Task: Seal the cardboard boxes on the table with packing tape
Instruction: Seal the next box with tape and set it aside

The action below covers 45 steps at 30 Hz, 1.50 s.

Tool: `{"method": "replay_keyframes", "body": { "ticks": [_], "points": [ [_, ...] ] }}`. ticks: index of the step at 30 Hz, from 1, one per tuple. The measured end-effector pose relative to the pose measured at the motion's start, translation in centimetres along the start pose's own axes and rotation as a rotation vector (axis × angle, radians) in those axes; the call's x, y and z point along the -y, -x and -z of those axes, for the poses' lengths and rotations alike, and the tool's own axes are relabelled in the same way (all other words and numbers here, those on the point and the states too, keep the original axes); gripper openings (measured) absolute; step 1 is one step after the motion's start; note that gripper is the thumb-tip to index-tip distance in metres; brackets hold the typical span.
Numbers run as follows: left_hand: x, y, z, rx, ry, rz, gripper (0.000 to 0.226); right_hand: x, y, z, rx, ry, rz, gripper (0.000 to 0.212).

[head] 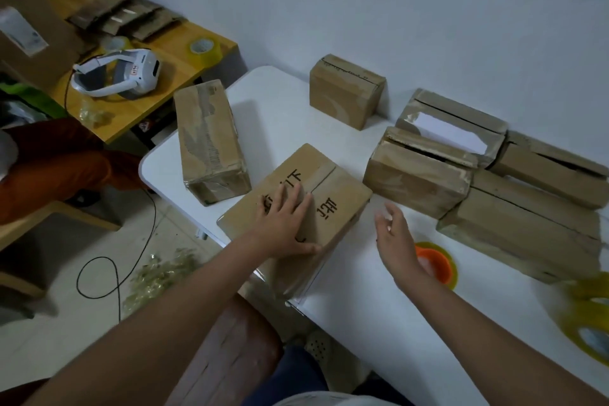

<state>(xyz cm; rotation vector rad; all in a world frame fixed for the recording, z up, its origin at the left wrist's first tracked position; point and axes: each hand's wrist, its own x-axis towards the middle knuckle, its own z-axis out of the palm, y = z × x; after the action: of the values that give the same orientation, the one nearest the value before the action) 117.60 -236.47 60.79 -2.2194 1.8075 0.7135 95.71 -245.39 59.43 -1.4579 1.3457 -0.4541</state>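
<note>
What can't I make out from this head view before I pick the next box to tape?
- Tape roll with orange core: partly hidden behind the right hand.
- Yellow tape rolls at the right edge: blurred and cut off by the frame.
- Printed box under the left hand: some lettering is covered, and its near end hangs past the table edge.
- Rear boxes on the right: whether the top seams are taped is unclear.
</note>
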Motion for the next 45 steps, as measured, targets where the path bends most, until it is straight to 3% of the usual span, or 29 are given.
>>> {"method": "replay_keyframes", "body": {
  "ticks": [4,7,14,17,19,21,24,28,32,34,37,39,45],
  "points": [
    [0.7,0.6,1.6,0.077,-0.069,-0.142,0.113,1.7,-1.5,-0.5,0.094,-0.014,0.019,0.054],
    [-1.2,0.9,0.7,0.059,0.047,-0.128,0.116,1.9,-1.6,-0.6,0.017,0.073,0.006,0.051],
    [-1.9,2.1,-0.1,0.096,-0.135,-0.327,0.107,-1.0,-0.2,0.6,-0.044,0.1,0.009,0.035],
    [-0.5,2.3,1.0,0.146,-0.267,-0.436,0.101,0.1,-1.3,0.6,-0.005,0.072,0.094,0.05],
    [0.4,2.5,1.6,0.094,-0.231,-0.465,0.099,1.0,-2.2,0.5,0.055,0.135,0.143,0.054],
    [0.7,2.6,1.4,-0.042,-0.103,-0.428,0.088,1.4,-2.7,0.2,0.108,0.197,0.155,0.047],
    [-1.0,2.9,-0.9,-0.285,0.104,-0.237,0.046,0.5,-2.0,-0.3,0.042,0.225,0.154,0.033],
    [-3.7,2.8,-4.8,-0.26,0.06,-0.094,0.076,-1.6,0.5,-0.7,0.016,0.215,0.22,0.03],
    [-2.6,2.7,-5.4,-0.343,-0.038,-0.142,0.075,-3.3,1.2,0.9,-0.021,0.163,0.182,0.025],
    [-2.2,3.0,-5.2,-0.392,-0.063,-0.179,0.074,-5.0,1.2,2.4,-0.086,0.329,0.106,0.027],
    [-2.1,3.2,-5.4,-0.476,-0.107,-0.196,0.076,-8.1,1.3,4.5,-0.136,0.773,0.042,0.03],
    [-2.1,3.1,-5.5,-0.498,-0.125,-0.199,0.074,-9.1,1.6,5.3,-0.088,0.9,0.015,0.034],
    [-2.2,2.9,-5.7,-0.465,-0.113,-0.203,0.069,-9.7,0.9,4.4,0.106,0.865,-0.137,0.05]
  ]
}}
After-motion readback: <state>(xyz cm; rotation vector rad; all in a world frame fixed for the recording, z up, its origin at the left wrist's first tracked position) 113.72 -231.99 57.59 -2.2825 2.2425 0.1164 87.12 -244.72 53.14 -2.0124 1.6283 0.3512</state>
